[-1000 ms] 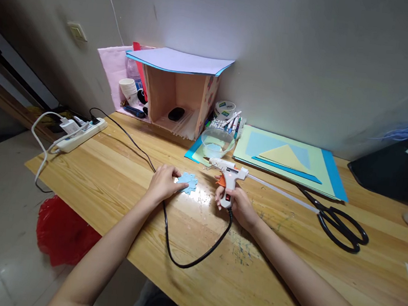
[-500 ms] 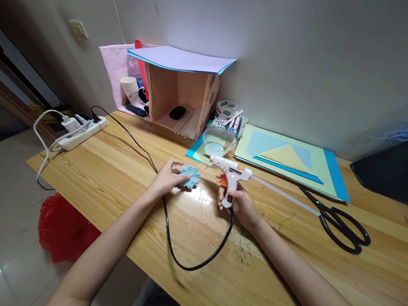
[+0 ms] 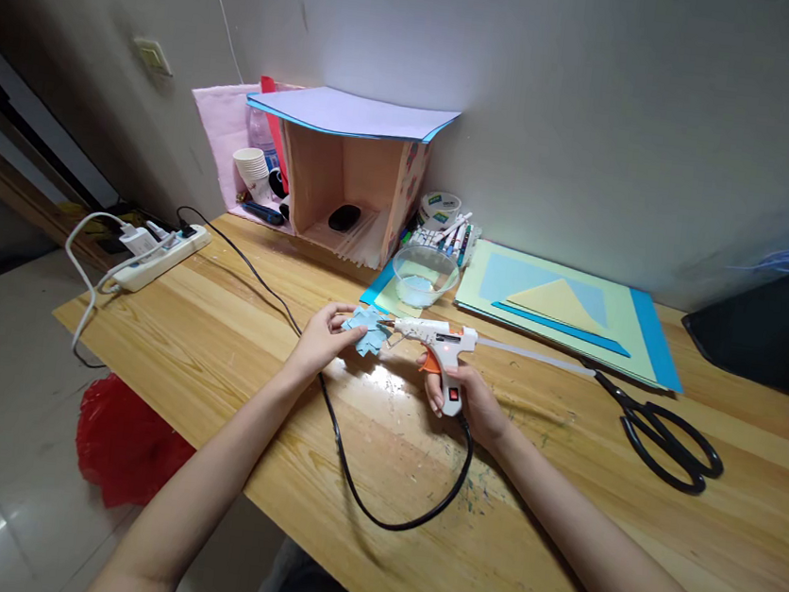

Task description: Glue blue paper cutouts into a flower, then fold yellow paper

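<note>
My left hand (image 3: 320, 336) holds a small light-blue paper cut-out with a jagged edge (image 3: 369, 331), lifted off the wooden table (image 3: 231, 353). My right hand (image 3: 466, 401) grips the handle of a white glue gun with an orange trigger (image 3: 440, 343). The gun lies level, and its nozzle points left at the cut-out, touching or nearly touching it. A clear glue stick sticks out of the back of the gun to the right. The gun's black cord (image 3: 371, 502) loops over the table's front edge and runs back to a white power strip (image 3: 157, 257).
Black scissors (image 3: 663, 439) lie at the right. Coloured paper sheets (image 3: 564, 311) and a clear bowl (image 3: 423, 276) lie behind the gun. A wooden box (image 3: 350, 186) with a sheet on top, paper cups (image 3: 252, 171) and markers (image 3: 444, 237) stand at the wall. A red bag (image 3: 125, 441) lies on the floor.
My left hand has lifted the blue cut-out off the table. My right hand has raised the glue gun from standing upright and swung its nozzle left to the cut-out.
</note>
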A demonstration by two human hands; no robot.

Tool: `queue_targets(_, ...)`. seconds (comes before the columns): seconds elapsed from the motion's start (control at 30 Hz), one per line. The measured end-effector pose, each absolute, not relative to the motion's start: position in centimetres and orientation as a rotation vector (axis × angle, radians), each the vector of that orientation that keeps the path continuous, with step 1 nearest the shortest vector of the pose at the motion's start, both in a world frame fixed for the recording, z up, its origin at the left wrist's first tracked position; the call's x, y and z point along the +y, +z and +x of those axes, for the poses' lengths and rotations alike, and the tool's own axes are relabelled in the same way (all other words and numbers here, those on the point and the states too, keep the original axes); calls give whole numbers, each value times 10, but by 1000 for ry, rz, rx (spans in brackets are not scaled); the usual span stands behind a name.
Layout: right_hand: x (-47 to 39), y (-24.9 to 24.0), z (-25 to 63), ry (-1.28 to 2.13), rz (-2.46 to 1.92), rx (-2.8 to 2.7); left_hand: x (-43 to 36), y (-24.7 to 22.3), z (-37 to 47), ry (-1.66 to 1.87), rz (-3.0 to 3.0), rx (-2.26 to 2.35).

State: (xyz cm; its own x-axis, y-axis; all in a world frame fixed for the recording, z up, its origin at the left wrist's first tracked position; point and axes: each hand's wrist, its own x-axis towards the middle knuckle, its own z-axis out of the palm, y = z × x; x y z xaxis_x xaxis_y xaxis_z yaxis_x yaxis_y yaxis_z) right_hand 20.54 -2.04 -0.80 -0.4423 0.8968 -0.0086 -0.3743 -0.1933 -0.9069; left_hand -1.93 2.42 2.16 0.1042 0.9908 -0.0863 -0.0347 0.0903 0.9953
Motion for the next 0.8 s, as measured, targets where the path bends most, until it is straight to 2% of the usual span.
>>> queue_targets(0.8, -16, -10, 206, 1824, -683, -1035, 23, 22, -18, 932, 1346, 1189)
